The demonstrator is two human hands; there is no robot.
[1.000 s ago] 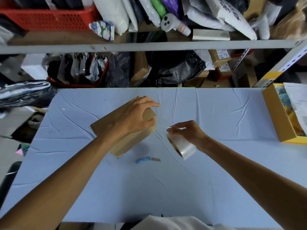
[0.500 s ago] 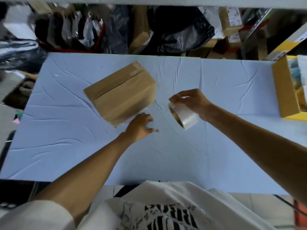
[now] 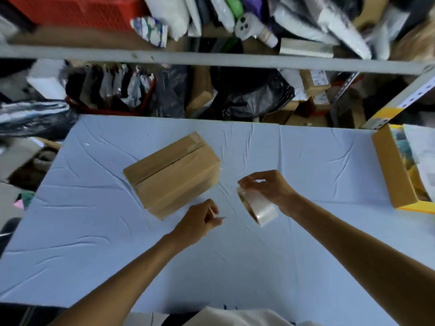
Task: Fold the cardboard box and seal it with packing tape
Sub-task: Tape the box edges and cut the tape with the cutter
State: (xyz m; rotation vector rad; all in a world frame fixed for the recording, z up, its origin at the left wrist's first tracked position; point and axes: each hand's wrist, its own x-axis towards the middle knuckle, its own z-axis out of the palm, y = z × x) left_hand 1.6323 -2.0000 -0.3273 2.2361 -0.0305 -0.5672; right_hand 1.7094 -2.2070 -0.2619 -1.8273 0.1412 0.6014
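A closed brown cardboard box (image 3: 171, 175) lies at an angle left of centre frame on a pale blue cloth-covered table (image 3: 306, 267), flaps down, with a glossy strip along its top seam. Just right of it, the person's right hand (image 3: 268, 189) is raised off the table, wrist bent. Its fingers and thumb pinch the upper rim of a roll of clear packing tape (image 3: 259, 207), which hangs tilted with its open core facing lower left. Below the box's near corner, the left hand (image 3: 200, 222) reaches in from the lower left on an outstretched forearm. Its fingers are curled tight around a small thin tool (image 3: 222, 217), of which only a pale tip pokes out toward the tape roll; neither hand touches the box. At the right edge of the frame stands an open yellow-brown carton (image 3: 390, 175). A grey metal shelf (image 3: 211, 61) crosses the top of the frame, with a red plastic basket (image 3: 70, 10) at upper left and a black plastic bag (image 3: 254, 95) below its rail.
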